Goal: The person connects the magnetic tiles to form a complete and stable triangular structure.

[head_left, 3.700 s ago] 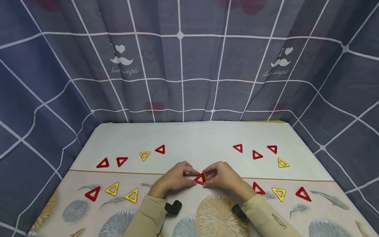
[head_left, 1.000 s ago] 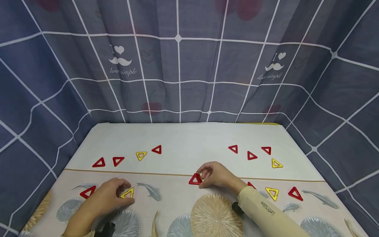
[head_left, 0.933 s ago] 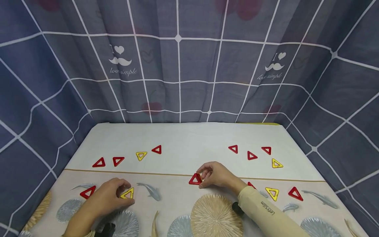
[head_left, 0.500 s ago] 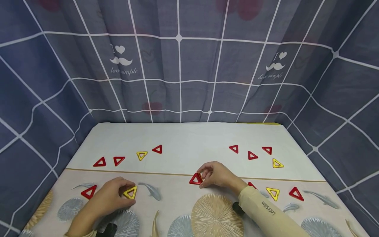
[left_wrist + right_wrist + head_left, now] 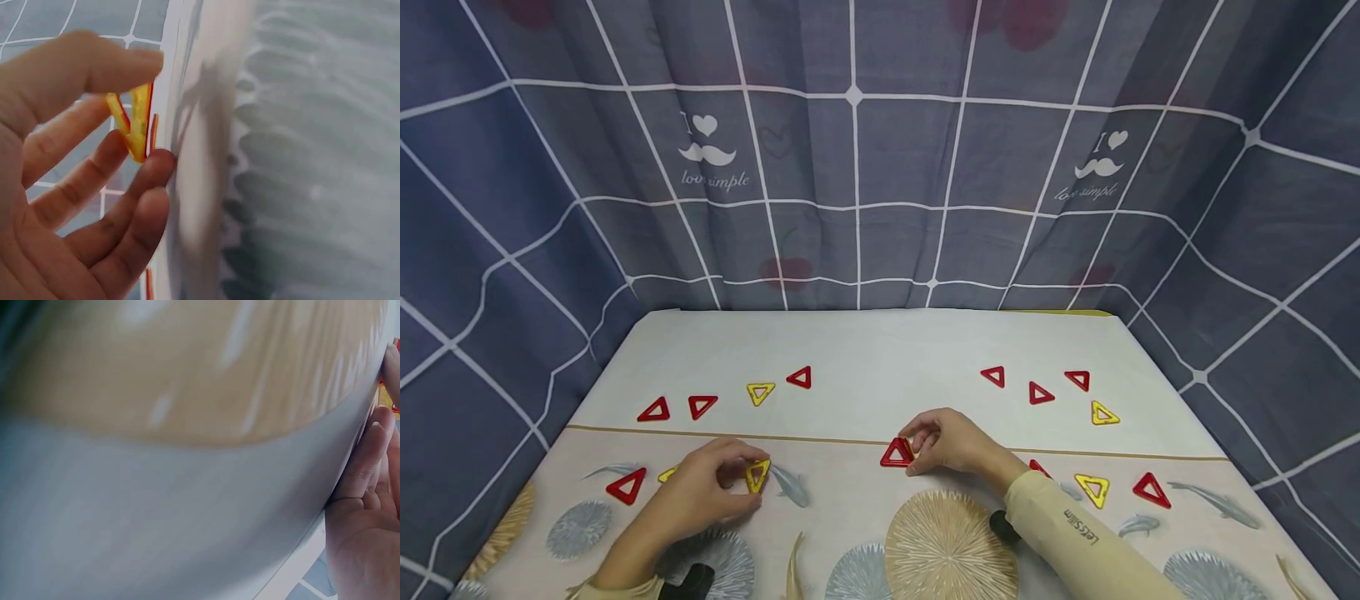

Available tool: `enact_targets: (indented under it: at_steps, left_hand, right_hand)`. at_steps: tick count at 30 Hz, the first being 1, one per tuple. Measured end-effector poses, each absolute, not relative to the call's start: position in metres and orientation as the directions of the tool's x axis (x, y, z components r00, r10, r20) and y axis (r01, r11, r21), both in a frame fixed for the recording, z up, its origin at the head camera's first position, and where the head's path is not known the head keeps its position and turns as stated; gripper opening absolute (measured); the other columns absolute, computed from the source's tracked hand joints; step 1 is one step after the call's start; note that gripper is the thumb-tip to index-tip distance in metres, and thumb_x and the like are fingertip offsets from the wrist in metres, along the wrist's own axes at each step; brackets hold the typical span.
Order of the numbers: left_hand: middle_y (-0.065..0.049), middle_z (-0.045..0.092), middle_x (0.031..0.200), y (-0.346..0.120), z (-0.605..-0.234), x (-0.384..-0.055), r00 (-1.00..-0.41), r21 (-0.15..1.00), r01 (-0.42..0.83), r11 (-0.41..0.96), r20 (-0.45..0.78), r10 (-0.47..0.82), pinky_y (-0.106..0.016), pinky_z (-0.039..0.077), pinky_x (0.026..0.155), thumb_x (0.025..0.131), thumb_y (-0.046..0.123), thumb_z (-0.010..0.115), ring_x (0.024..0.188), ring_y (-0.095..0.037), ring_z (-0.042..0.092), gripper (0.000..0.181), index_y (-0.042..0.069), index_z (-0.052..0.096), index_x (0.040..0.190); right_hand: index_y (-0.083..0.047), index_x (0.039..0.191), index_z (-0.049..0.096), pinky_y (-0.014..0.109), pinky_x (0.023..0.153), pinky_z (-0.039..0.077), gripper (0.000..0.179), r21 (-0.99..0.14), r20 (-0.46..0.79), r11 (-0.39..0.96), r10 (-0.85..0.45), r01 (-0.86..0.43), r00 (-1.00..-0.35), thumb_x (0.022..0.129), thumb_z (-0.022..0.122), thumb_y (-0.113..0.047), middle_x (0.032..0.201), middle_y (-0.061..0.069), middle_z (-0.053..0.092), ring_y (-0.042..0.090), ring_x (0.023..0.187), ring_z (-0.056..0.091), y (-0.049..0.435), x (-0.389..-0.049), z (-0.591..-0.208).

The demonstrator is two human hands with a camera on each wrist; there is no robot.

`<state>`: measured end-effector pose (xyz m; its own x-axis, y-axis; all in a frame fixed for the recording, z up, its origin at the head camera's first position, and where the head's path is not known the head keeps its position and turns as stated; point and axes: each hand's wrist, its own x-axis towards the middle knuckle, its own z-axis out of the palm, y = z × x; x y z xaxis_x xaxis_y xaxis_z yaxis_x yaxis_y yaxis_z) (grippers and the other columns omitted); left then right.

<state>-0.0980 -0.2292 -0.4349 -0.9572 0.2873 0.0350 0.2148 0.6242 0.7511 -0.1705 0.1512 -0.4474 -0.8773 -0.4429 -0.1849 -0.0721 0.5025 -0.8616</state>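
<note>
My left hand [image 5: 700, 487] pinches a yellow triangle tile [image 5: 765, 477] between thumb and fingers, held over the cloth left of centre. The left wrist view shows that yellow triangle tile [image 5: 141, 119] tilted, with red along its edge. My right hand [image 5: 953, 442] pinches upright triangle tiles near the middle: a red triangle tile [image 5: 887, 462] faces me, and a yellowish edge shows beside it under the fingers. How these tiles join is hidden. In the right wrist view the hand [image 5: 365, 544] sits at the right edge, a sliver of yellow and red by its fingertips.
Several red and yellow triangle tiles lie flat on the white strip, such as a yellow one [image 5: 760, 393] and a red one [image 5: 993, 377]. Others lie on the patterned cloth, including a red tile [image 5: 627, 486] at left and a yellow tile [image 5: 1092, 490] at right. A checked curtain [image 5: 895, 150] stands behind.
My left hand left the centre tiles, took a yellow triangle tile from the cloth at left, and now moves it right and slightly farther away. My right hand stays at the centre tiles.
</note>
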Motion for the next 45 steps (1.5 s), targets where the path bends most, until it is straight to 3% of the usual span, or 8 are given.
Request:
enact_targets:
  at_steps: [8,14,21,37,45]
  left_hand:
    - [-0.004,0.067,0.103,-0.214,-0.437,-0.107,-0.954,0.831,0.218,0.512,0.071,0.290,-0.029,0.055,0.071,0.073,0.003,0.089,0.082,-0.018,0.065,0.049,0.008,0.072,0.118]
    - [-0.008,0.068,0.103,-0.196,-0.437,-0.118,-0.968,0.871,0.164,0.463,0.052,0.245,-0.029,0.055,0.072,0.077,0.002,0.086,0.089,-0.020,0.068,0.044,0.009,0.072,0.118]
    - [-0.007,0.067,0.112,-0.164,-0.438,-0.131,-0.953,0.895,0.176,0.410,0.051,0.299,-0.030,0.055,0.073,0.081,0.004,0.083,0.091,-0.021,0.068,0.039,0.009,0.072,0.118]
    - [0.004,0.069,0.105,-0.107,-0.451,-0.144,-0.921,0.866,0.246,0.435,0.068,0.385,-0.032,0.052,0.072,0.080,0.007,0.084,0.090,-0.021,0.065,0.035,0.010,0.073,0.113]
    - [0.005,0.068,0.101,-0.089,-0.452,-0.150,-0.908,0.841,0.264,0.473,0.050,0.417,-0.032,0.048,0.070,0.079,0.007,0.082,0.086,-0.020,0.061,0.034,0.012,0.074,0.111]
  right_hand:
    - [-0.008,0.109,0.077,0.027,0.063,0.048,0.045,-0.861,-0.198,0.506,-0.435,-0.057,-0.878,0.067,0.093,-0.003,0.081,0.004,0.064,0.012,0.065,0.056,0.153,-0.171,-0.447]
    - [-0.006,0.110,0.077,0.025,0.060,0.047,0.045,-0.870,-0.194,0.489,-0.446,-0.056,-0.873,0.068,0.092,-0.001,0.077,0.004,0.065,0.010,0.063,0.055,0.152,-0.170,-0.447]
    - [-0.005,0.110,0.077,0.024,0.058,0.046,0.044,-0.877,-0.191,0.478,-0.452,-0.055,-0.871,0.069,0.091,0.000,0.076,0.003,0.065,0.010,0.062,0.054,0.152,-0.170,-0.446]
    - [-0.006,0.112,0.078,0.024,0.056,0.041,0.044,-0.875,-0.208,0.483,-0.446,-0.038,-0.871,0.070,0.091,-0.001,0.072,0.002,0.065,0.009,0.063,0.051,0.150,-0.170,-0.446]
    - [-0.007,0.112,0.078,0.024,0.059,0.042,0.043,-0.866,-0.175,0.492,-0.465,-0.089,-0.868,0.071,0.090,-0.002,0.072,0.000,0.064,0.010,0.067,0.052,0.149,-0.169,-0.446]
